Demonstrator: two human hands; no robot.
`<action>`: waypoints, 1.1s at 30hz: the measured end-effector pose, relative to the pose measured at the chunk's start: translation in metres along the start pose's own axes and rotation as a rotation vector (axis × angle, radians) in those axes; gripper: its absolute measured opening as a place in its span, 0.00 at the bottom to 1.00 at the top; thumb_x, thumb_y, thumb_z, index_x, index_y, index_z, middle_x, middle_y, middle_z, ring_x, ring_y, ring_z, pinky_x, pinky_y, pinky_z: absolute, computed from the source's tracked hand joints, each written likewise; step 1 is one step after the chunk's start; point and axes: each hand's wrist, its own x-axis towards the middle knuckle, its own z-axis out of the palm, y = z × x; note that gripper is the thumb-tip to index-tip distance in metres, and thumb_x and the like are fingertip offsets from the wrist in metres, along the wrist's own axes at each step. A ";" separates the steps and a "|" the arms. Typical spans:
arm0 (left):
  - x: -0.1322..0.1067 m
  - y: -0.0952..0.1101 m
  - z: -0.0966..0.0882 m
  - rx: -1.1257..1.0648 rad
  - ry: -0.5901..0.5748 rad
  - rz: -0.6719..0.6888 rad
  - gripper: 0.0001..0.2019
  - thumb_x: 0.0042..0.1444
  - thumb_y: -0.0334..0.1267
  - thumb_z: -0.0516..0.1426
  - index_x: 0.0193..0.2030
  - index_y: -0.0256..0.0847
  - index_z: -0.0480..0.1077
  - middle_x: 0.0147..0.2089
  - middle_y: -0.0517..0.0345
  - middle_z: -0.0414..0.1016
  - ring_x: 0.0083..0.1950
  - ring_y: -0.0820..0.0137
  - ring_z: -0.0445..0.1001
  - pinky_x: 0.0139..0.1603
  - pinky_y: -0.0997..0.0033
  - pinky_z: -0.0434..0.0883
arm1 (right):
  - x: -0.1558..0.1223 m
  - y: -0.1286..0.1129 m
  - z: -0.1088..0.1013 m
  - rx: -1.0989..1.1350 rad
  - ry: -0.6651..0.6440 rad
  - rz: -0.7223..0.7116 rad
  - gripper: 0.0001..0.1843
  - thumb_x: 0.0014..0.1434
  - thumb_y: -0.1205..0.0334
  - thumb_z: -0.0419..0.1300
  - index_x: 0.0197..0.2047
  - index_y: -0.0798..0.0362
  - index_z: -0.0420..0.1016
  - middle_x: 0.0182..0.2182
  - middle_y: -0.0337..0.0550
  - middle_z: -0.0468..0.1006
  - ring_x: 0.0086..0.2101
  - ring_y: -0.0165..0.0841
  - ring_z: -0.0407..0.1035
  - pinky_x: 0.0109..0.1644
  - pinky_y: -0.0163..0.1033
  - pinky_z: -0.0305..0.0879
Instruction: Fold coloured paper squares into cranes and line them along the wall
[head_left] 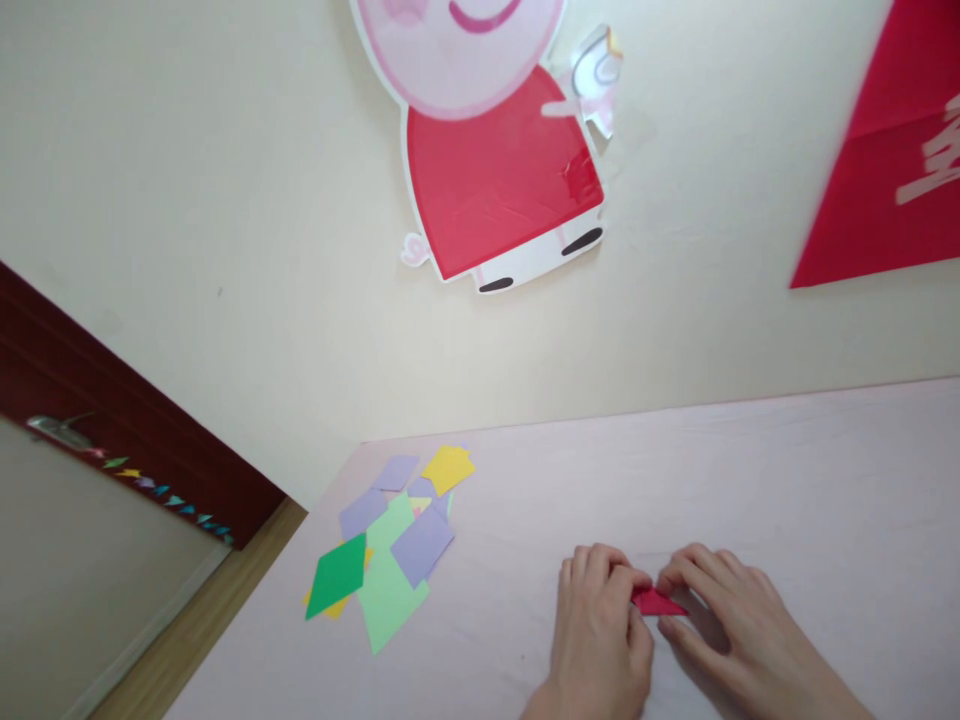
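A small piece of folded red paper (pixel 657 602) lies on the pale pink table cover, its right end narrowing to a point. My left hand (pixel 600 620) grips its left end between thumb and forefinger, the other fingers bent against the cover. From the other side my right hand (pixel 739 620) pinches the paper, with the forefinger at its upper edge and the thumb at its lower edge. Part of the paper is hidden under my left fingers.
Left of my hands lie loose paper pieces: light green (pixel 386 600), dark green (pixel 337 577), purple (pixel 424 545) and yellow (pixel 448 469). The table cover (pixel 750 470) meets a wall with a cartoon pig cutout (pixel 502 180) and a red sheet (pixel 877 190). A dark red door (pixel 135 400) stands left.
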 end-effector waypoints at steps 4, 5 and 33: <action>0.002 -0.001 -0.001 -0.013 0.020 0.018 0.15 0.57 0.22 0.52 0.45 0.43 0.70 0.46 0.55 0.70 0.48 0.62 0.66 0.50 0.59 0.63 | 0.000 0.003 -0.001 0.027 -0.009 -0.040 0.03 0.58 0.59 0.61 0.37 0.48 0.73 0.36 0.44 0.75 0.38 0.42 0.68 0.42 0.46 0.62; 0.002 0.000 -0.001 -0.018 0.025 0.020 0.13 0.59 0.23 0.52 0.45 0.44 0.71 0.46 0.55 0.71 0.48 0.62 0.66 0.50 0.59 0.63 | 0.000 0.004 -0.001 0.042 -0.006 -0.049 0.04 0.61 0.59 0.59 0.36 0.48 0.73 0.35 0.44 0.75 0.37 0.41 0.68 0.41 0.46 0.62; 0.018 -0.008 -0.012 -0.393 0.060 -0.059 0.09 0.59 0.40 0.58 0.29 0.42 0.69 0.32 0.59 0.71 0.37 0.65 0.69 0.38 0.69 0.64 | 0.011 -0.022 -0.025 0.276 0.007 -0.011 0.06 0.63 0.66 0.59 0.33 0.51 0.73 0.31 0.40 0.76 0.37 0.37 0.67 0.44 0.43 0.62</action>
